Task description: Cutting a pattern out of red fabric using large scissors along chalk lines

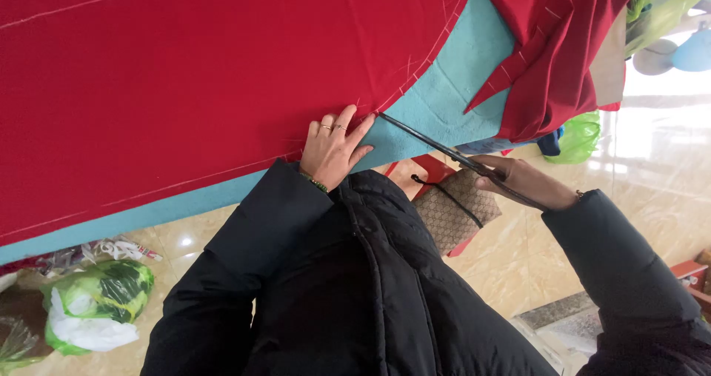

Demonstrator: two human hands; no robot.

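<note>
Pressing flat with spread fingers (pixel 348 121), the left hand (pixel 331 150) lies open on the edge of the large red cloth (pixel 192 72) and grips nothing. The right hand (pixel 527 182) is closed around the handles of the long dark metal scissors (pixel 444 152), whose tip meets the cloth edge just beside the left fingers. The cloth lies spread over the turquoise felt-covered worktop (pixel 452 87). A loose folded red fabric piece (pixel 552 43) rests near. Below, a brown patterned bag (pixel 453 212) sits on the tiled floor (pixel 518 257).
</note>
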